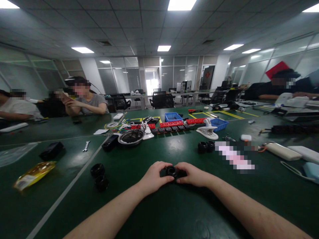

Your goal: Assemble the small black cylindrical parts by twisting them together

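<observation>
Between both hands is a small black ring-shaped part (171, 171) with a round opening in its middle, facing up toward me. My left hand (156, 176) pinches it from the left, thumb in front and fingers behind. From the right, my right hand (191, 174) closes on the same part with thumb and fingertips. Two similar black round parts (206, 146) stand side by side farther off to the right. Another pair of black round parts (99, 177) sits to the left of my left forearm.
Across the green table (171, 146) lie red perforated strips (171, 123), white clip stands (208, 128), a round dark bowl (131, 137) and blue bins (173, 117). On the left are a wrench (86, 146) and a yellow packet (34, 174). Other people sit at both sides.
</observation>
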### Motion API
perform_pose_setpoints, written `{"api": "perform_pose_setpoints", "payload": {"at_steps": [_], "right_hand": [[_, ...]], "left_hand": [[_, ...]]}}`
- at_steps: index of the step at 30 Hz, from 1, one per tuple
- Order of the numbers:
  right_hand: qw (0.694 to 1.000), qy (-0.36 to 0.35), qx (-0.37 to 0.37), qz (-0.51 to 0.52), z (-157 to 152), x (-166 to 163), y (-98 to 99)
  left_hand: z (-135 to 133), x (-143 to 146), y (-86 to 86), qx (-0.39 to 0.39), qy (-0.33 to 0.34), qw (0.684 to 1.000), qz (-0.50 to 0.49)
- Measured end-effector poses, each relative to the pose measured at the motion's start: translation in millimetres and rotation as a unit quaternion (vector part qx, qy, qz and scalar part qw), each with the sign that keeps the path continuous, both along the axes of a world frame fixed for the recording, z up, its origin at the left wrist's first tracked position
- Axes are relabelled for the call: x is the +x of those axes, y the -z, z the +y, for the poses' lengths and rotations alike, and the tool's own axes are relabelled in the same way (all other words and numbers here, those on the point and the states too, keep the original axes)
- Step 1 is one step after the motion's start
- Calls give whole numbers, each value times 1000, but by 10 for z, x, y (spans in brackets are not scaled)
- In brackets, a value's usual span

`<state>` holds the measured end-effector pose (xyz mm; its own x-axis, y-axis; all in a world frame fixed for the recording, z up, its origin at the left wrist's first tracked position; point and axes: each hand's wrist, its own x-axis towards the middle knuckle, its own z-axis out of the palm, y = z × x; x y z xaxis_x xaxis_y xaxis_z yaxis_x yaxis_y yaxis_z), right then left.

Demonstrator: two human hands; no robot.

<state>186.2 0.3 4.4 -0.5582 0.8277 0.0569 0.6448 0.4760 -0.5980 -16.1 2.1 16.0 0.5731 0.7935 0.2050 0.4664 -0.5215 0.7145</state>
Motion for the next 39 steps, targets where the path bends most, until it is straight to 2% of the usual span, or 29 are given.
{"api": "perform_pose_setpoints", "payload": {"at_steps": [3,7,9,13,18,20,22,25,29,31,34,39], "right_hand": [[999,48,10,-18,6,-59,56],[982,117,104,-102,-38,-205,108],[972,132,141,-132,-67,-261,110],[979,121,132,-103,-91,-244,73],[999,-6,40,-12,-28,-58,-6],[1000,-29,3,10,2,-9,-21],[999,-21,-16,20,17,-2,-17],[999,35,9,-3,7,-70,22],[985,112,100,-85,-48,-214,76],[978,124,131,-103,-75,-250,78],[985,94,124,-67,-95,-221,50],[998,-4,60,-34,-41,-62,0]], "left_hand": [[-12,28,23,3,-16,1000,8],[-47,93,98,35,-120,992,26],[-57,108,119,56,-142,988,34],[-46,71,86,65,-93,993,27],[-8,-14,5,38,1,999,19],[1,-29,-8,27,15,999,18],[-3,-25,-9,20,22,999,15],[-29,13,12,17,-5,1000,19],[-62,71,71,59,-108,991,43],[-58,74,87,73,-114,990,43],[-33,42,69,64,-74,995,31],[-19,-15,-8,31,-10,999,18]]}}
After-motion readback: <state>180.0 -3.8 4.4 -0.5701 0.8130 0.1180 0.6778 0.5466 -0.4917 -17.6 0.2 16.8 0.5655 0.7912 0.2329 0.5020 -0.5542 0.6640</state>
